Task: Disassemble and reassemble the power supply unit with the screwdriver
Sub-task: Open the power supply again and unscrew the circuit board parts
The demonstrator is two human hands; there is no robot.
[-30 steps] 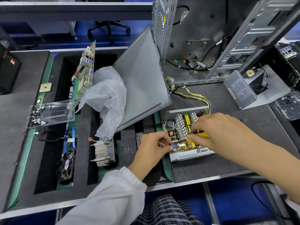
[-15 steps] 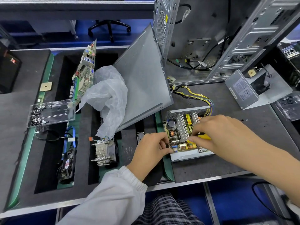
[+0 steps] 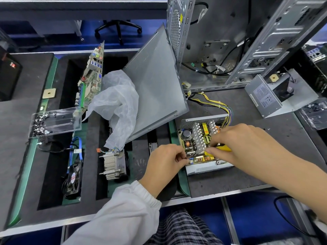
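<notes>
— Dark foam covers the counter (image 3: pixel 230 179), cut into pockets on the left side. What stands on it?

— The power supply (image 3: pixel 203 144) sits near the front edge, right of centre, just beside a green strip. Its lid is off: heat-sink fins, a black capacitor, copper coils and yellow parts are all exposed in an open metal tray. A bundle of yellow and black wires (image 3: pixel 212 103) runs from its back corner toward the open computer case (image 3: pixel 221 41) behind.

— And the hands?

— The right hand (image 3: pixel 247 142) is curled round the yellow handle of a screwdriver (image 3: pixel 222 148), tip hidden among the parts. The left hand (image 3: pixel 168 160) pinches something small and dark at the front left corner of the board — too small to name.

— Progress?

— My judgement: disassembly is partly done. A grey metal cover (image 3: pixel 270 96) lying at the far right may be the lid, though I cannot confirm it. The board is in its tray, so its removal appears outstanding, and all of reassembly remains.

— Loose hardware?

— Screws lie in a clear tray (image 3: pixel 54 121) at the left, well apart from the unit.
</notes>
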